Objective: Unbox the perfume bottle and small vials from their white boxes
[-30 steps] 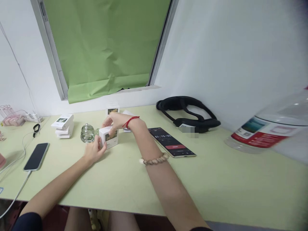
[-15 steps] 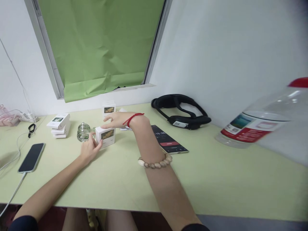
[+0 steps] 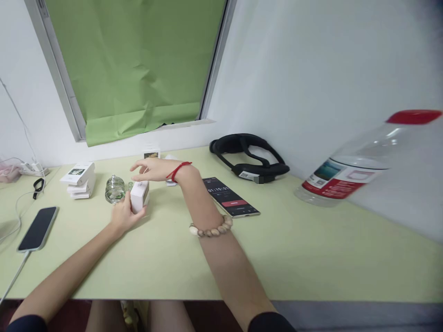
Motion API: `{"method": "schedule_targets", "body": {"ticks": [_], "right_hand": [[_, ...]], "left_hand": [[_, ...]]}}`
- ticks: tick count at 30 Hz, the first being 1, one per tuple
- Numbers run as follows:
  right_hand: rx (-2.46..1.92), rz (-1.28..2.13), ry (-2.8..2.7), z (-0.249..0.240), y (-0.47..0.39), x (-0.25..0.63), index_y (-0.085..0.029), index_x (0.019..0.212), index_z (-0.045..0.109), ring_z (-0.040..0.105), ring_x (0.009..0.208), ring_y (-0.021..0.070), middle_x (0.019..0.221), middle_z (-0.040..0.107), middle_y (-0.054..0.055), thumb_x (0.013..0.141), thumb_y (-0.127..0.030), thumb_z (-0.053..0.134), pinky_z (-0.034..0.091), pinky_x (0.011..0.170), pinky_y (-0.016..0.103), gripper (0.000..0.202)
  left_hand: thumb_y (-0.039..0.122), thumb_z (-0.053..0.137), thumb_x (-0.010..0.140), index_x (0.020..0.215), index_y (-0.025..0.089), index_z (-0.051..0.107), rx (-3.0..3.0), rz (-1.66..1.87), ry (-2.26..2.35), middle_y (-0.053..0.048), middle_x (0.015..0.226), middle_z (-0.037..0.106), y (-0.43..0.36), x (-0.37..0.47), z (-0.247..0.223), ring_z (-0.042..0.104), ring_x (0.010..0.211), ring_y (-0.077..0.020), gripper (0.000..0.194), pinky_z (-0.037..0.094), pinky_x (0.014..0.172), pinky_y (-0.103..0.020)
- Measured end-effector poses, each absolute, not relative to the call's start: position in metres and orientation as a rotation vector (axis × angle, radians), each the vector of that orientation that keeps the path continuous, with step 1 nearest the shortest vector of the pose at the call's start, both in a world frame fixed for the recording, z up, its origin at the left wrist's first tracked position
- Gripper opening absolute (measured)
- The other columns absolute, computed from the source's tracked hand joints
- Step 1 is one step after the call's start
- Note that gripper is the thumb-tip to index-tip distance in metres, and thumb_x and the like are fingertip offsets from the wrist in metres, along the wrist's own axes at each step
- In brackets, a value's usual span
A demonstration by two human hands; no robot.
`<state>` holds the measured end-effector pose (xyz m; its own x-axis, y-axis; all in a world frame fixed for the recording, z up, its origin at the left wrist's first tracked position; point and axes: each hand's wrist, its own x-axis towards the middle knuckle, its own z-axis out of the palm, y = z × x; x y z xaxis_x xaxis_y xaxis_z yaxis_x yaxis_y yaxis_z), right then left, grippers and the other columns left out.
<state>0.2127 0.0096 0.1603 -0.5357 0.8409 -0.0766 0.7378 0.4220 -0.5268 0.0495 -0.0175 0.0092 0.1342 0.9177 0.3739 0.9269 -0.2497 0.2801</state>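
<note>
A small white box [image 3: 139,198] stands upright on the table, its narrow side turned toward me. My left hand [image 3: 125,216] grips it low down, thumb at the near side and fingers at the left. Just above the box's top hovers my right hand [image 3: 152,169], fingers stretched out and holding nothing; whether a fingertip touches the box is hard to tell. To the left of the box sits a ribbed clear glass jar [image 3: 115,190]. Another white box with a picture [image 3: 151,154] stands behind my right hand, partly hidden.
Stacked white boxes [image 3: 79,180] are at the left. A charging phone [image 3: 38,229] lies nearer me. On the right are a phone showing a timer [image 3: 230,197], a black headset [image 3: 249,159] and a plastic bottle with a red cap [image 3: 341,173]. The table's front edge runs below my forearms.
The white box in my left hand has turned, so its narrow side now faces me instead of its picture. My right hand stays over it. The whole view has shifted slightly.
</note>
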Motion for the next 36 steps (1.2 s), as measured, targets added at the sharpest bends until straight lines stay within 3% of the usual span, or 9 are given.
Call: {"method": "schedule_targets", "body": {"ticks": [8, 12, 15, 19, 23, 27, 31, 33, 36], "right_hand": [[-1.359, 0.683, -2.297, 0.153, 0.024, 0.224, -0.015, 0.122, 0.058, 0.061, 0.095, 0.0166, 0.114, 0.063, 0.011, 0.089, -0.031, 0.053, 0.045, 0.087, 0.026, 0.037], [-1.391, 0.664, -2.284, 0.153, 0.026, 0.231, -0.013, 0.115, 0.064, 0.061, 0.082, 0.0149, 0.100, 0.068, 0.009, 0.087, -0.032, 0.053, 0.046, 0.075, 0.024, 0.035], [-1.420, 0.659, -2.320, 0.152, 0.028, 0.234, -0.014, 0.105, 0.070, 0.059, 0.078, 0.0142, 0.094, 0.069, 0.007, 0.084, -0.032, 0.055, 0.043, 0.068, 0.021, 0.031], [-1.463, 0.607, -2.374, 0.153, 0.029, 0.237, -0.016, 0.096, 0.074, 0.057, 0.076, 0.0136, 0.088, 0.070, 0.004, 0.076, -0.031, 0.061, 0.040, 0.064, 0.020, 0.028], [-1.443, 0.678, -2.483, 0.155, 0.029, 0.239, -0.018, 0.102, 0.073, 0.057, 0.069, 0.0130, 0.079, 0.068, 0.002, 0.067, -0.035, 0.068, 0.041, 0.062, 0.021, 0.039], [-1.395, 0.766, -2.675, 0.155, 0.028, 0.239, -0.023, 0.103, 0.073, 0.061, 0.082, 0.0161, 0.091, 0.069, 0.002, 0.064, -0.034, 0.072, 0.044, 0.069, 0.022, 0.041], [-1.418, 0.676, -2.720, 0.154, 0.027, 0.233, -0.027, 0.106, 0.071, 0.059, 0.103, 0.0228, 0.115, 0.064, 0.003, 0.057, -0.040, 0.078, 0.046, 0.081, 0.025, 0.051], [-1.394, 0.637, -2.730, 0.154, 0.025, 0.230, -0.028, 0.107, 0.071, 0.056, 0.110, 0.0251, 0.123, 0.060, 0.003, 0.054, -0.043, 0.079, 0.045, 0.087, 0.027, 0.055], [-1.415, 0.627, -2.736, 0.158, 0.020, 0.228, -0.030, 0.108, 0.070, 0.054, 0.114, 0.0265, 0.125, 0.059, 0.001, 0.055, -0.043, 0.079, 0.045, 0.091, 0.030, 0.055]], "left_hand": [[0.050, 0.050, 0.081, 0.109, 0.015, 0.048, -2.373, -0.701, -1.867, -0.003, 0.069, 0.065, -0.014, 0.048, 0.002, 0.064, 0.066, -0.0200, 0.045, 0.043, 0.055, -0.027], [0.046, 0.053, 0.081, 0.117, 0.012, 0.041, -2.283, -1.022, -1.516, -0.013, 0.099, 0.065, -0.011, 0.044, -0.006, 0.062, 0.095, -0.0249, 0.051, 0.050, 0.070, -0.032], [0.041, 0.049, 0.085, 0.130, 0.013, 0.028, -2.287, -1.151, -1.334, -0.017, 0.121, 0.056, -0.011, 0.043, -0.007, 0.058, 0.108, -0.0225, 0.057, 0.050, 0.083, -0.032], [0.037, 0.043, 0.090, 0.136, 0.016, 0.022, -2.399, -1.160, -1.348, -0.017, 0.130, 0.050, -0.014, 0.044, -0.004, 0.056, 0.113, -0.0217, 0.055, 0.051, 0.082, -0.031], [0.035, 0.042, 0.091, 0.140, 0.018, 0.019, -2.501, -1.171, -1.410, -0.016, 0.132, 0.048, -0.016, 0.046, -0.001, 0.055, 0.114, -0.0220, 0.057, 0.052, 0.083, -0.031], [0.033, 0.041, 0.091, 0.143, 0.019, 0.018, -2.495, -1.210, -1.371, -0.017, 0.138, 0.041, -0.018, 0.048, 0.001, 0.050, 0.121, -0.0231, 0.058, 0.054, 0.079, -0.028], [0.032, 0.042, 0.091, 0.138, 0.022, 0.032, -2.416, -1.149, -1.347, -0.017, 0.140, 0.036, -0.018, 0.047, 0.001, 0.055, 0.114, -0.0226, 0.049, 0.053, 0.062, -0.022], [0.028, 0.042, 0.091, 0.132, 0.023, 0.041, -2.360, -1.155, -1.280, -0.016, 0.142, 0.034, -0.017, 0.046, 0.000, 0.053, 0.117, -0.0221, 0.041, 0.054, 0.067, -0.024], [0.019, 0.042, 0.090, 0.124, 0.023, 0.049, -2.330, -1.165, -1.076, -0.014, 0.144, 0.033, -0.015, 0.045, -0.002, 0.042, 0.129, -0.0238, 0.035, 0.050, 0.089, -0.034]]}}
